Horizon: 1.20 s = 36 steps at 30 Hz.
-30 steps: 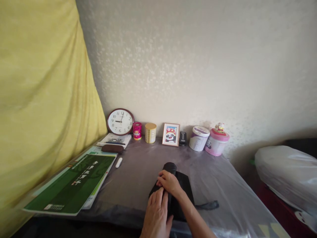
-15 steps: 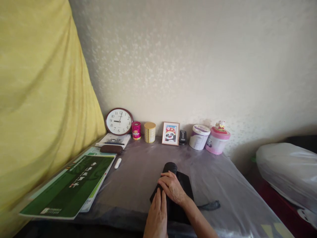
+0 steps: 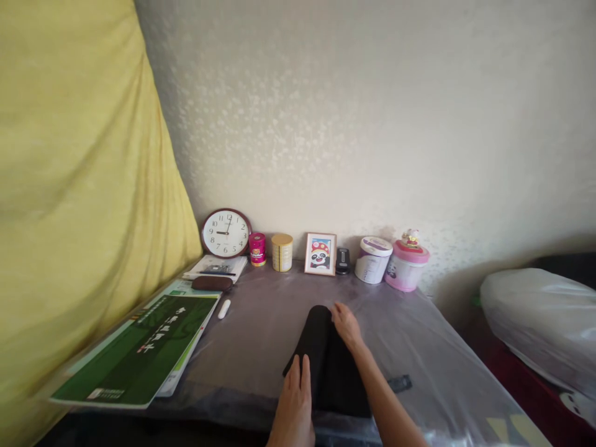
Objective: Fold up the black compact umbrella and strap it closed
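Observation:
A black, partly rolled, soft-looking piece point(image 3: 321, 366) lies near the front of the grey-covered table. Its left part is rolled thick and a flat panel spreads to the right; I cannot tell its exact kind. My left hand point(image 3: 295, 391) rests on its near left side with the fingers stretched out. At the far right edge, my right hand point(image 3: 345, 324) has its fingers curled against the piece, seemingly gripping that edge. A dark strap point(image 3: 400, 383) sticks out on the right, partly behind my right forearm.
Green books point(image 3: 125, 354), a brown case point(image 3: 212, 283) and a white stick-like object point(image 3: 224, 309) lie left. Along the wall stand a clock point(image 3: 226, 233), a pink tin point(image 3: 257, 249), a yellow-lidded can point(image 3: 282, 253), a framed panda picture point(image 3: 320, 254) and two tubs point(image 3: 373, 261).
My right hand has moved from on top of the roll, beside my left hand, to its far right edge. The left hand stays on the near left side. The view has shifted slightly.

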Each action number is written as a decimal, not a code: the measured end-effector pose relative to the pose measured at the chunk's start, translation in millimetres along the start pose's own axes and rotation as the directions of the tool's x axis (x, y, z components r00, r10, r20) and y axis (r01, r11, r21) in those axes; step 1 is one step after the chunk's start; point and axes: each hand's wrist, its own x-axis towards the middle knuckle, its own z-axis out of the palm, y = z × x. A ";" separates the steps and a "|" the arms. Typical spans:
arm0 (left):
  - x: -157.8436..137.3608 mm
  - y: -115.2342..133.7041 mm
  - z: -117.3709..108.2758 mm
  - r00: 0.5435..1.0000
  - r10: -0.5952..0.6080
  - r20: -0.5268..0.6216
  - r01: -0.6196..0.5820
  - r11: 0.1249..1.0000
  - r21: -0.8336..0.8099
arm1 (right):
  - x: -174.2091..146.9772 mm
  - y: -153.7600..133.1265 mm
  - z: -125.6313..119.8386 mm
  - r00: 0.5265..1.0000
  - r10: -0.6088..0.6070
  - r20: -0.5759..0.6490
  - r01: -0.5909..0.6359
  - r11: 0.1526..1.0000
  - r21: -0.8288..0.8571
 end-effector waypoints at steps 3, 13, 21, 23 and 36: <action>-2.0 -2.4 2.2 0.999 0.026 -0.045 -0.027 0.999 -0.038 | -20.8 22.6 -25.3 0.992 0.118 -0.050 -0.118 0.993 0.002; -6.2 -8.5 6.0 0.993 0.059 -0.100 -0.065 0.996 -0.056 | -90.2 22.1 -48.4 0.945 0.302 0.129 -0.316 0.942 0.111; -6.9 -13.1 10.9 0.990 0.080 -0.120 -0.089 0.994 -0.070 | -90.0 14.8 -37.7 0.968 0.233 0.097 -0.241 0.967 0.084; -7.2 -14.1 12.1 0.991 0.070 -0.115 -0.081 0.993 -0.088 | -86.7 12.7 -37.6 0.979 0.190 0.073 -0.197 0.975 0.101; -5.1 -7.8 7.5 0.998 0.029 -0.064 -0.030 1.000 -0.010 | -63.8 -63.4 -7.8 0.956 0.148 0.254 -0.260 0.829 0.495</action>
